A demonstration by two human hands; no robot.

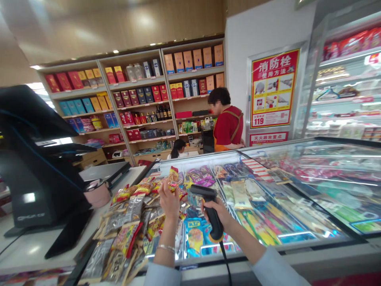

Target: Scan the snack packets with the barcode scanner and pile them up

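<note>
At the far left a tall black till screen [35, 159] stands on the white bench [26, 252], with a round pink cup [97, 194] just beside its foot. Next along lies a loose heap of foil snack packets [127, 230]. The person's left hand [169, 201] is up above that heap, its grip pinched shut on a small red-and-yellow foil snack packet [173, 177], held upright. Just to its right, the right hand [224, 214] has its grip wrapped fully round the handle of a black handheld barcode scanner [205, 193], head turned toward the packet. Under both runs a glass-topped freezer chest [297, 198]. Beyond it stands a person in a red shirt and orange apron [228, 125].
</note>
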